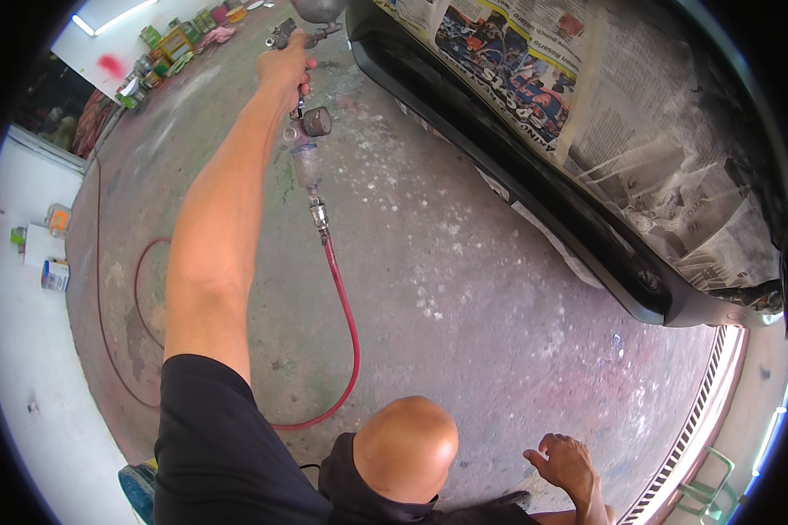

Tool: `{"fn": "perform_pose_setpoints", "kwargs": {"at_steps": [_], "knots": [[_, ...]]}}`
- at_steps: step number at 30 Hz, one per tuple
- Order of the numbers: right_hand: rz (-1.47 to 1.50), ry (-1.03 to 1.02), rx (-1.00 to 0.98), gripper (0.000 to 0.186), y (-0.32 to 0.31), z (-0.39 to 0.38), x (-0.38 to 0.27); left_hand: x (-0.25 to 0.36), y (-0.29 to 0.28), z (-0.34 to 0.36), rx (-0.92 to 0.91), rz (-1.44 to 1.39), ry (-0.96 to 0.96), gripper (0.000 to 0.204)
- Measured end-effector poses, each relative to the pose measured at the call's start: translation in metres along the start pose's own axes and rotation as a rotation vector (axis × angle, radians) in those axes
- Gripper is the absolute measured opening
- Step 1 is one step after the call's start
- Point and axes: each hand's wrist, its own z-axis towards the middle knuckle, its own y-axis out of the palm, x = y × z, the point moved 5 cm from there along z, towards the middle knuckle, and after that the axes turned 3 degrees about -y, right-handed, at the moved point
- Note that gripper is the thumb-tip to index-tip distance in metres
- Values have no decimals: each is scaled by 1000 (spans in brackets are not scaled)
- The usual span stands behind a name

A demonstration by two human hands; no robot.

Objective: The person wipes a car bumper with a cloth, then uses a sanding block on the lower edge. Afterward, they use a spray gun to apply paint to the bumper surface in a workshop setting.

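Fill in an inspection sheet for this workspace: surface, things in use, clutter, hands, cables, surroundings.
Surface: grey floor, speckled white with pinkish stains.
Things in use: spray gun with a cylindrical fitting below; long black part at upper right, newspaper alongside it.
Clutter: cans and containers along the far wall.
Left hand: gripping the spray gun.
Right hand: fingers loosely bent, holding nothing visible.
Cables: red hose runs from the fitting, then behind the sleeve; electrical cord, nothing seen.
Surroundings: white wall at left; green chair at lower right.
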Motion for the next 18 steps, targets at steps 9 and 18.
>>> {"fn": "perform_pose_setpoints", "kwargs": {"at_steps": [9,18], "knots": [[3,-35,63,42,-4,-3,3,-34,-22,-53,-73,51,-16,38],[-27,-101,111,42,-16,-20,-2,-50,-9,-165,-290,141,-42,44]]}}
